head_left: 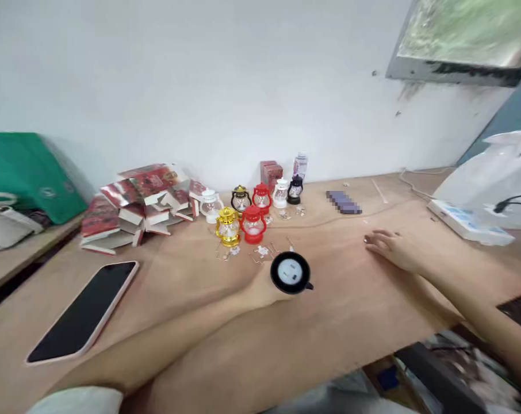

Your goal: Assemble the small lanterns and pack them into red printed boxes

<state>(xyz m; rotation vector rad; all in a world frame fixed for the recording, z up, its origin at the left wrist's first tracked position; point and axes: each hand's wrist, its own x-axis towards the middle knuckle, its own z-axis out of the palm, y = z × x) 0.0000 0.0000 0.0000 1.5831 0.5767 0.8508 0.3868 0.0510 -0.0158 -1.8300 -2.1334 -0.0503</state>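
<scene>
My left hand [264, 286] is closed around a small lantern [290, 272], its black-rimmed round underside turned up toward me. Small marks show on the white disc inside that rim; the rest of the lantern is mostly hidden. On the right, my right hand [390, 248] is low over the tabletop, fingertips together at a tiny dark, shiny piece I cannot make out. Beyond my left hand stand a gold lantern [228, 226] and a red lantern [253, 224]. Behind them are several more, including a white lantern [210, 206] and a black lantern [295, 190].
Bent wires and small white pieces [263, 251] lie before the lanterns. A phone [84, 311] is at left, below piled red boxes [144, 201]. A bottle [301, 165] stands by the wall. At right are a power strip [470, 221] and a white bag [493, 172].
</scene>
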